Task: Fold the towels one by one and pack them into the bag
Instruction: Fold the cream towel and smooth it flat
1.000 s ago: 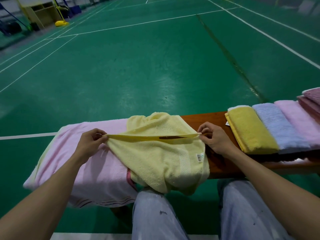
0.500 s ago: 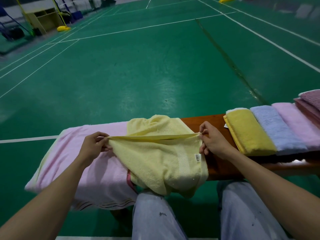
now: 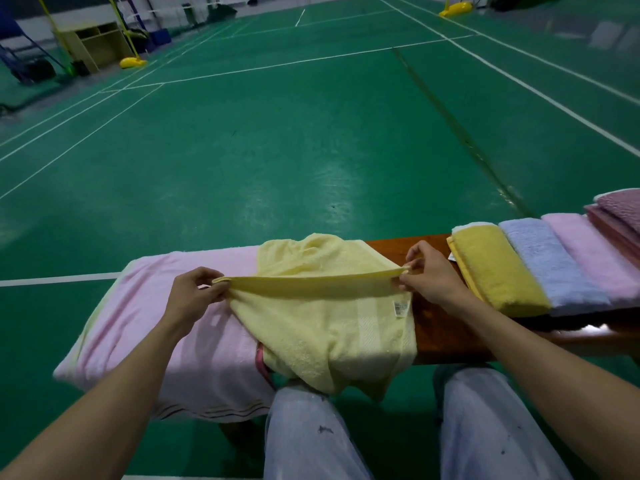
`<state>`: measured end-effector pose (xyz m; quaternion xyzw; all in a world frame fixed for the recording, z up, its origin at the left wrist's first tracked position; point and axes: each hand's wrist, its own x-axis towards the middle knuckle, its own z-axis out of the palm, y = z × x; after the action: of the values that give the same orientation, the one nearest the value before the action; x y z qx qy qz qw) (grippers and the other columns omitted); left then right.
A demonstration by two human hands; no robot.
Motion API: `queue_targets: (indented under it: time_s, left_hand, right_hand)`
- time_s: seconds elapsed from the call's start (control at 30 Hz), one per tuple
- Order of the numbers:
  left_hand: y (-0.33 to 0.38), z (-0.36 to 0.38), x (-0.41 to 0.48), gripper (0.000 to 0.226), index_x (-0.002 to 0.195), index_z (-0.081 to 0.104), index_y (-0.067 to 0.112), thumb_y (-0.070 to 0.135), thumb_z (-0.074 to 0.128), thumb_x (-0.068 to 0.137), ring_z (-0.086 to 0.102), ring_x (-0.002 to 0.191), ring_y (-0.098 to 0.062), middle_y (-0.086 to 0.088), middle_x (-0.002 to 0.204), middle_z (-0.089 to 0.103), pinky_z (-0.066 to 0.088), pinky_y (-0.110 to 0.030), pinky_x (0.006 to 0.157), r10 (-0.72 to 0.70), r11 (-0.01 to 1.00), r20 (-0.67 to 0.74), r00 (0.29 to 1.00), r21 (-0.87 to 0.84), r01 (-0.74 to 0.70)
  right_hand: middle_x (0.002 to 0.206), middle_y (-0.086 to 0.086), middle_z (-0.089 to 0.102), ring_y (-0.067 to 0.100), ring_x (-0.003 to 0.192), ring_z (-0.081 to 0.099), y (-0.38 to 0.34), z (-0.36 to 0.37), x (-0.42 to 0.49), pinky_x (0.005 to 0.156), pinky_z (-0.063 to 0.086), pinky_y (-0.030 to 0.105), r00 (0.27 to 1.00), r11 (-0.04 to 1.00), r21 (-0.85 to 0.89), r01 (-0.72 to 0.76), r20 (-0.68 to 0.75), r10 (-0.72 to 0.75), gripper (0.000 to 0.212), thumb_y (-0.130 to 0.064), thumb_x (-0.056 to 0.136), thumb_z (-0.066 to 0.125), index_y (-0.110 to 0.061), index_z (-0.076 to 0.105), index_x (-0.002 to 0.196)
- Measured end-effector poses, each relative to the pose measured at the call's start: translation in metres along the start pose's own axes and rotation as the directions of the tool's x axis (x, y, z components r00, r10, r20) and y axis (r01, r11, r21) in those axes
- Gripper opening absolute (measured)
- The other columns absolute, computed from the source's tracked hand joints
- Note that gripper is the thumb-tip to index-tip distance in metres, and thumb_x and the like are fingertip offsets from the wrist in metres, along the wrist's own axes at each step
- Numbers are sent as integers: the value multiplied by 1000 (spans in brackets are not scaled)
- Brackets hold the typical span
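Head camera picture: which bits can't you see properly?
Bag: nowhere in the head view, so I cannot tell where it is.
Label on the pale yellow towel: too small to read.
Dark pink towels: cut off by the right edge.
Bench: its left part is hidden under the spread pink towel.
Pink strap: mostly hidden under the pale yellow towel.

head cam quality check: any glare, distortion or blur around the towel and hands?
Head view: wide-angle bows the white court lines; soft glare on the green court floor and brown wooden bench edge; pale yellow terry towel, left hand, right hand sharp; far corners dim, softer.
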<state>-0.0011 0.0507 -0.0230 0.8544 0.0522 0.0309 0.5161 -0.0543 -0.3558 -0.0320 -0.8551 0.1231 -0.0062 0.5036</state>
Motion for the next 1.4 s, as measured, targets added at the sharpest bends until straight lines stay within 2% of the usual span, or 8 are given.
queue_targets:
  time_s: [0.13, 0.23, 0.33, 0.53, 0.67, 0.9, 1.17, 1.4]
  left_hand:
    - [0, 1, -3, 5, 89, 68, 0, -2, 68, 84, 67, 63, -21, -24, 87, 65, 57, -19, 61, 5, 999, -6, 1000, -39, -5]
    - [-1, -1, -5, 9, 94, 69, -2, -3, 66, 85, 69, 62, -15, -21, 87, 68, 58, -21, 64, -7, 996, -4, 1000, -88, 6]
    - [1, -2, -7, 12, 92, 69, 3, -6, 65, 86, 68, 60, -18, -23, 85, 68, 59, -24, 64, -6, 992, -9, 1000, -128, 5]
    - [7, 5, -16, 16, 102, 66, 0, -6, 58, 90, 71, 61, -21, -22, 84, 69, 59, -25, 59, -55, 966, -9, 998, -253, 51]
    - [13, 12, -21, 18, 106, 64, -1, -7, 54, 92, 72, 63, -22, -21, 85, 68, 59, -26, 60, -62, 943, -13, 998, -327, 55]
    - [44, 31, -16, 12, 91, 61, -2, -13, 56, 89, 71, 65, -28, -20, 84, 65, 60, -28, 62, -88, 837, -34, 996, -544, 55]
    - [56, 81, 37, 12, 90, 60, -1, -12, 58, 88, 66, 75, -28, -16, 89, 61, 61, -29, 68, -163, 792, -6, 987, -597, 128]
    - [60, 130, 115, 11, 88, 59, 0, -11, 56, 90, 66, 62, -17, -12, 82, 61, 59, -22, 62, -177, 805, -25, 984, -579, 130]
  right_hand:
    - [102, 5, 58, 19, 82, 67, 0, 0, -1, 57, 58, 25, 998, 998, -39, 53, -25, -54, 26, -2, 88, 67, -19, 47, 93]
    - [103, 5, 58, 15, 81, 66, -2, -2, -3, 55, 60, 28, 997, 998, -22, 59, -46, -60, 20, -3, 92, 63, -15, 48, 99]
    - [103, 6, 57, 20, 81, 71, -6, -4, -5, 51, 59, 35, 998, 996, 83, 34, -62, -29, 20, 0, 95, 57, -16, 46, 101]
    - [108, 20, 60, 25, 71, 74, -12, -6, -14, 48, 56, 30, 994, 946, 325, 6, -103, 29, 21, -1, 98, 52, -20, 42, 93]
    - [108, 22, 60, 27, 69, 73, -15, -13, -18, 52, 59, 32, 990, 911, 412, 15, -132, 43, 16, -1, 98, 51, -13, 43, 104]
    - [108, 20, 52, 22, 60, 71, -35, -35, -9, 50, 56, 23, 954, 687, 726, 4, -208, 214, 26, 6, 98, 48, -15, 40, 111]
    - [113, 27, 58, 24, 73, 74, -15, -55, 49, 65, 61, 28, 952, 898, 429, 101, -305, 38, 28, 1, 95, 58, -21, 42, 89]
    - [105, 24, 61, 19, 64, 73, -8, -69, 141, 56, 58, 21, 950, 940, 320, 117, -312, -12, 21, -5, 96, 59, -17, 44, 88]
